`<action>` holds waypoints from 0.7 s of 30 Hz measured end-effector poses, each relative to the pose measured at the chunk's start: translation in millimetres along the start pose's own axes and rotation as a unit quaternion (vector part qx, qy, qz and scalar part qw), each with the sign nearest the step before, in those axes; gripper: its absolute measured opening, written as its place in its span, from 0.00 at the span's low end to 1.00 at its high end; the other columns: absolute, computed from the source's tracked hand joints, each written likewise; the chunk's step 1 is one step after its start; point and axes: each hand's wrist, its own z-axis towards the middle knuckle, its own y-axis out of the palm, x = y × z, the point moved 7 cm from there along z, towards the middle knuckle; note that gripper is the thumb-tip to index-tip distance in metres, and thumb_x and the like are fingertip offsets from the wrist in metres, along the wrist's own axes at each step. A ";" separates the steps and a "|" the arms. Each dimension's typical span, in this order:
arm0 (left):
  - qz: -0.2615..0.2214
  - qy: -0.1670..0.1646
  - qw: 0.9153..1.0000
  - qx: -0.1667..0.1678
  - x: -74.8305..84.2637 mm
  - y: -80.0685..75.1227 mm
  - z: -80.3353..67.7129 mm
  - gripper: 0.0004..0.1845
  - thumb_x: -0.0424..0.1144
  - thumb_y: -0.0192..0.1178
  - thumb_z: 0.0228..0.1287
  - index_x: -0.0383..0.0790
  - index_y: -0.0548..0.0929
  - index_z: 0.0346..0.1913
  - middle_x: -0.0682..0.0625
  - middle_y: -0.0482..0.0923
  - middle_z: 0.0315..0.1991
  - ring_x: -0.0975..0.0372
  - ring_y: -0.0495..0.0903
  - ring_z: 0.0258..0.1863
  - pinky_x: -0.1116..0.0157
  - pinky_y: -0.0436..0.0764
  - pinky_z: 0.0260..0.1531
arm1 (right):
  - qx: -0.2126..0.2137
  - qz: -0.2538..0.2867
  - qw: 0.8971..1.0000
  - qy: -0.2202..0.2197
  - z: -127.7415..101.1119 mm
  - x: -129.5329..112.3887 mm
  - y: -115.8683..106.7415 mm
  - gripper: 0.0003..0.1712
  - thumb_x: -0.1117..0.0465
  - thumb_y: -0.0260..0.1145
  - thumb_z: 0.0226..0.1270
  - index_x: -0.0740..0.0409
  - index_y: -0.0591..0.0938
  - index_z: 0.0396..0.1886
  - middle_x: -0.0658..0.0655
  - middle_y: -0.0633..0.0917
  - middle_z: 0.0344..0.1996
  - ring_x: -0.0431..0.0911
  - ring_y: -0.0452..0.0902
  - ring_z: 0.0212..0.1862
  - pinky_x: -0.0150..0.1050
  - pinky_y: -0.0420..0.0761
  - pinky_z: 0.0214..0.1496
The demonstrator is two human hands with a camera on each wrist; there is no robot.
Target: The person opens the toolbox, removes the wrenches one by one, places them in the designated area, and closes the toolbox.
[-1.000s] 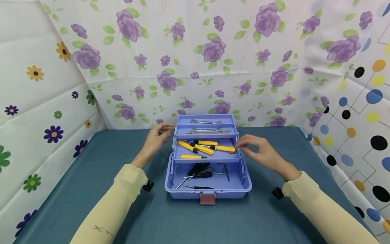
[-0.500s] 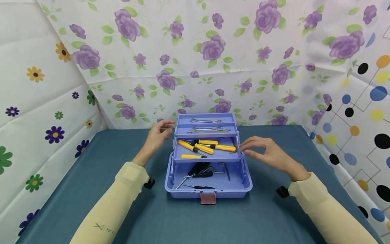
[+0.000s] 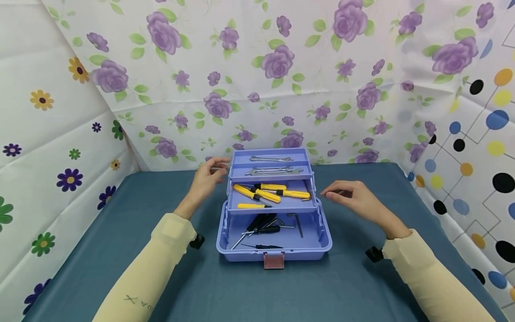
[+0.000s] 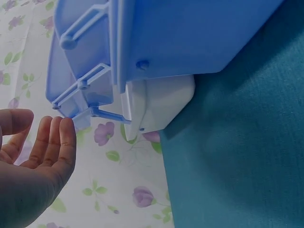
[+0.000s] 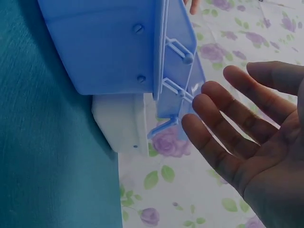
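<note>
Left hand, right hand, loose and empty, flank the blue plastic tiered toolbox: best worked evenly both sides!

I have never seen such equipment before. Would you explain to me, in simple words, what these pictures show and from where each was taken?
There is no machine here, only a person's two bare hands. The head picture comes from a camera worn on the head, looking forward and down. The two wrist pictures come from cameras worn on each wrist.

An open toolbox stands on a cloth. Its top tray holds wrenches, the middle tray yellow-handled tools. Below lie black-handled tools and hex keys.

Neither hand holds anything. The left hand is beside the trays; I cannot tell if it touches. The right hand is apart from them, on the other side.
</note>
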 end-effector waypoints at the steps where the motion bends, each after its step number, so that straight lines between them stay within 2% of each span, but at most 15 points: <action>1: 0.000 0.002 1.000 0.000 1.3 0.0 0.5 0.18 0.35 0.53 0.82 0.35 0.77 0.69 0.32 0.75 0.61 0.41 0.77 0.59 0.41 0.80 0.59 | -0.002 0.004 1.000 0.011 0.3 1.8 0.1 0.12 0.57 0.63 0.81 0.51 0.89 0.53 0.53 0.88 0.47 0.45 0.84 0.42 0.41 0.86 0.43; 4: 0.005 0.008 1.000 0.000 6.8 0.8 3.5 0.18 0.34 0.53 0.82 0.35 0.77 0.68 0.33 0.76 0.60 0.42 0.78 0.57 0.41 0.80 0.58 | -0.007 0.018 0.998 0.055 0.9 9.4 0.8 0.15 0.54 0.62 0.82 0.56 0.89 0.53 0.58 0.89 0.45 0.49 0.85 0.40 0.43 0.87 0.41; 7: 0.012 0.014 1.000 -0.002 12.7 2.6 7.2 0.18 0.34 0.53 0.82 0.36 0.77 0.68 0.35 0.77 0.60 0.43 0.79 0.57 0.41 0.81 0.57 | -0.023 0.048 0.992 0.110 -0.1 16.0 3.9 0.19 0.52 0.61 0.82 0.61 0.87 0.54 0.63 0.87 0.42 0.55 0.84 0.39 0.50 0.89 0.39; 10: 0.015 0.017 1.000 -0.007 19.0 4.8 11.4 0.18 0.35 0.54 0.82 0.35 0.77 0.68 0.35 0.77 0.60 0.41 0.78 0.58 0.41 0.81 0.57 | -0.042 0.091 0.981 0.165 -3.0 20.8 9.1 0.20 0.52 0.60 0.83 0.66 0.84 0.55 0.67 0.85 0.40 0.59 0.84 0.38 0.59 0.88 0.38; 13: 0.024 0.021 0.999 -0.018 25.6 8.2 16.0 0.18 0.35 0.53 0.82 0.36 0.78 0.68 0.35 0.77 0.61 0.42 0.78 0.59 0.42 0.81 0.58 | -0.063 0.136 0.966 0.211 -7.3 24.4 15.3 0.22 0.54 0.59 0.84 0.70 0.80 0.59 0.69 0.84 0.41 0.60 0.85 0.37 0.62 0.88 0.36; 17: 0.054 0.025 0.997 -0.041 33.7 14.5 22.7 0.17 0.35 0.52 0.83 0.37 0.78 0.67 0.36 0.77 0.61 0.44 0.79 0.59 0.44 0.81 0.58 | -0.102 0.163 0.948 0.255 -11.9 27.8 25.9 0.25 0.52 0.57 0.85 0.71 0.76 0.62 0.69 0.84 0.40 0.62 0.85 0.37 0.57 0.89 0.34; 21: 0.081 0.027 0.994 -0.063 39.6 20.8 28.0 0.16 0.36 0.51 0.83 0.39 0.79 0.67 0.37 0.77 0.62 0.46 0.79 0.59 0.45 0.81 0.57 | -0.128 0.168 0.937 0.277 -14.1 29.4 33.8 0.25 0.50 0.56 0.85 0.70 0.77 0.61 0.68 0.85 0.38 0.61 0.86 0.37 0.53 0.89 0.33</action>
